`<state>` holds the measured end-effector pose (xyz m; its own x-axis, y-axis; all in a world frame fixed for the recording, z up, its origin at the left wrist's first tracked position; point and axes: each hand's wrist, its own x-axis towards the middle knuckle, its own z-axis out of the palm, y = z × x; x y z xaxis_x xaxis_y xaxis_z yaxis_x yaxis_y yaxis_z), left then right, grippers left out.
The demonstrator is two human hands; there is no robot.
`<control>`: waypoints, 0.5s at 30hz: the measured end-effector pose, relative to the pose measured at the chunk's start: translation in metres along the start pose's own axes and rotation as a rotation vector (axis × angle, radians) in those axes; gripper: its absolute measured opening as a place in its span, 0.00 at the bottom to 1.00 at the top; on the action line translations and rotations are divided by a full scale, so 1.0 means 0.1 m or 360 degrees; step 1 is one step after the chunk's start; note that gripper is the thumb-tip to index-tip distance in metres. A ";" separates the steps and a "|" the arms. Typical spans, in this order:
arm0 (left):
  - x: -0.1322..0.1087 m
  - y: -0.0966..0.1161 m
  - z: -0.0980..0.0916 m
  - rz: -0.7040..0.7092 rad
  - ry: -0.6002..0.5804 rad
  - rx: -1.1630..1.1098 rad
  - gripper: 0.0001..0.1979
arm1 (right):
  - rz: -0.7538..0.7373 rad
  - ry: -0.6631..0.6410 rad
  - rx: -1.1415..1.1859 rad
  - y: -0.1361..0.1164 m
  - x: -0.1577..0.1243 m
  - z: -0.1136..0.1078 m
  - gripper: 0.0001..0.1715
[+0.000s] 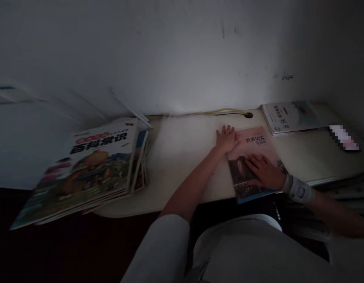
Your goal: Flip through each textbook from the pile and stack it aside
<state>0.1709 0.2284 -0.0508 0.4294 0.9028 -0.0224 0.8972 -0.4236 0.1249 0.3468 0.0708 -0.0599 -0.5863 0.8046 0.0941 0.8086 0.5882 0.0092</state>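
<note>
Neither grip pinches anything: the left hand (226, 139) lies spread at the pink book's (255, 165) top left corner, the right hand (264, 171) flat on its cover, steadying it near the worktop (184, 157) edge, apparently before shifting.

Two hands show, the left hand (226, 139) and the right hand (266, 171), both lying flat. One pink book (255, 149) lies alone under them on the one worktop (184, 157). One leaning pile of picture books (90, 173) holds several, too overlapped to count. One smaller stack (291, 116), one cable (211, 113), one wristband (300, 190).
</note>
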 end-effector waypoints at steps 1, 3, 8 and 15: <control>0.04 -0.01 -0.01 0.0002 -0.0004 -0.0006 0.33 | -0.0022 -0.0002 0.0011 0.01 -0.09 0.01 0.44; 0.11 -0.01 -0.02 0.0039 0.0004 -0.0021 0.30 | 0.0019 0.0012 0.0027 0.06 -0.30 0.02 0.42; 0.15 0.02 -0.02 0.0085 0.0210 -0.0014 0.23 | 0.0609 0.0305 -0.0023 0.20 -0.96 0.08 0.31; 0.26 -0.11 -0.13 -0.0114 -0.0036 -0.0280 0.21 | 0.1413 0.0905 0.0571 -0.14 -1.58 0.25 0.23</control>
<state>0.1708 0.2579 -0.0399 0.3688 0.9276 -0.0595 0.8946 -0.3368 0.2937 0.4265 -0.0627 -0.0994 0.3752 0.8510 0.3675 0.8154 -0.1144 -0.5674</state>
